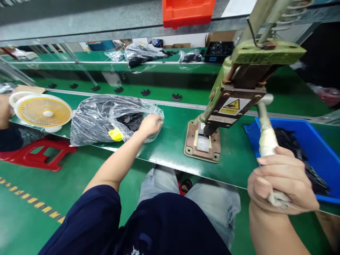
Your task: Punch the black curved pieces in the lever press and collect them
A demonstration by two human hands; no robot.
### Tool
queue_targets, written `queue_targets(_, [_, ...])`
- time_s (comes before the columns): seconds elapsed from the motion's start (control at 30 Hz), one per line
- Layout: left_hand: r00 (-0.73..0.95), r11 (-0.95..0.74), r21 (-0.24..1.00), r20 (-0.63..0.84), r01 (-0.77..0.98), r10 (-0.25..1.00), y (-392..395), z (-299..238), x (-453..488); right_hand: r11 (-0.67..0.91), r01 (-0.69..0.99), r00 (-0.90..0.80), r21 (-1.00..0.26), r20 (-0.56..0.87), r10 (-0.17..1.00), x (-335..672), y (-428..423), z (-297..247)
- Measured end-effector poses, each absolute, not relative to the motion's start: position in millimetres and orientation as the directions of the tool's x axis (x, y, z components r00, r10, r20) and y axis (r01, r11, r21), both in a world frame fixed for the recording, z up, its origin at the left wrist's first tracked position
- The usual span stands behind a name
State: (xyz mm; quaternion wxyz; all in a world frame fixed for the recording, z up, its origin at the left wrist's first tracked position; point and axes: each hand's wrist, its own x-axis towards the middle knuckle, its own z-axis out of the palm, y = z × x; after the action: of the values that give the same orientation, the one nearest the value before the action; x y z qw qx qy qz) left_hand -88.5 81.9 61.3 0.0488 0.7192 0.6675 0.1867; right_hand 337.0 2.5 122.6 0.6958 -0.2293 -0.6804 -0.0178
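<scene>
My right hand [283,179] is wrapped round the tape-covered lever handle [267,140] of a green hand press [240,94]. Below the ram, the press base [190,141] carries a small whitish block [203,143]. My left hand [151,125] is at the mouth of a clear plastic bag [92,120], its fingers curled together; what they hold, if anything, is hidden. Inside that bag lie many small flat black pieces [132,121]. A yellow tag [115,134] sits on the bag's front.
Right of the press stands a blue bin [318,141] with black parts. Several black curved pieces [145,92] lie spaced along the green strip behind the bench. A white-and-yellow fan [44,110] and another person's hand [4,110] are at left. An orange bin [188,12] overhangs above.
</scene>
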Motion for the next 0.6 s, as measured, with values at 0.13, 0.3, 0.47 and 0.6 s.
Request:
queue_targets(0.13, [-0.182,0.186,0.081,-0.055,0.979,0.982,89.3,69.4,-176.2,0.898,0.342,0.130,-0.277,0.960,0.247,334.9,6.3,117.5])
queue_targets(0.3, [-0.187,0.177,-0.067,-0.188,0.982,0.964,93.6,62.3,-197.0,0.886,0.360,0.116,-0.293,0.956,0.269,335.7,5.1,117.7])
queue_targets(0.47, [-0.136,0.135,-0.024,-0.034,0.990,0.990,85.0,69.8,-187.4,0.894,0.336,0.096,-0.296,0.955,0.280,332.1,1.7,122.6])
queue_targets(0.6, [-0.149,0.106,0.255,0.158,0.961,0.976,80.6,78.2,-156.1,0.897,0.334,0.045,-0.289,0.956,0.292,330.9,-4.0,126.5])
